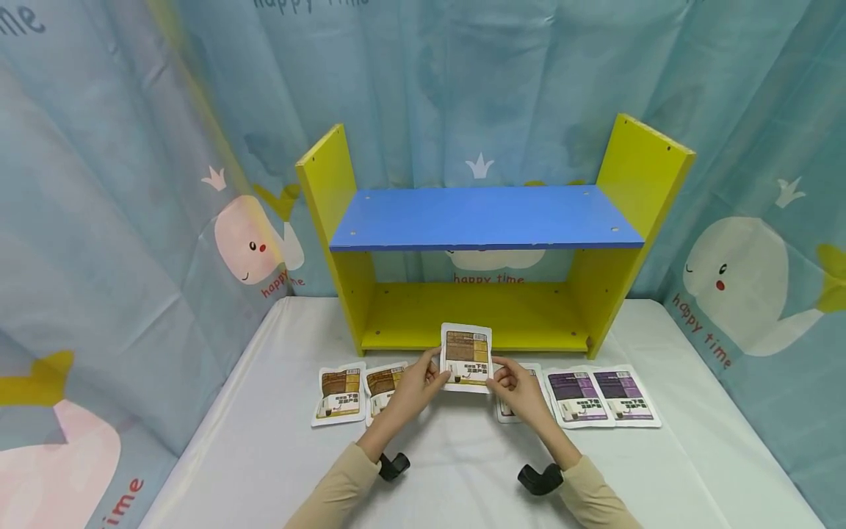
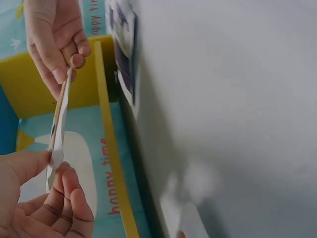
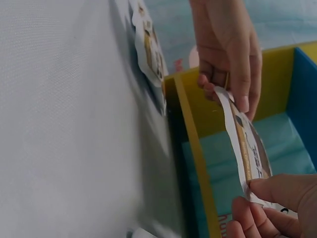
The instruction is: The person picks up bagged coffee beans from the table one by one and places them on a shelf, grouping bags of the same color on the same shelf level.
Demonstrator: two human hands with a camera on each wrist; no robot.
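Brown-and-white pouch (image 1: 466, 345), raised before the middle of the shelf unit (image 1: 482, 217): the left hand (image 1: 413, 388) and right hand (image 1: 523, 395) each pinch one side edge between thumb and fingers, presumably to keep it flat and its print uncovered. A white rim surrounds a brown panel with lettering beneath. On the counter (image 1: 456, 470), two brown pouches (image 1: 340, 393) lie before the shelf unit's left end, two purple pouches (image 1: 578, 397) before its right, apparently grouped by colour.

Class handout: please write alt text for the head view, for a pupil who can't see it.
A left hand and right hand hold a brown-labelled packet before a yellow-and-blue shelf. Other packets lie on the white tabletop either side.
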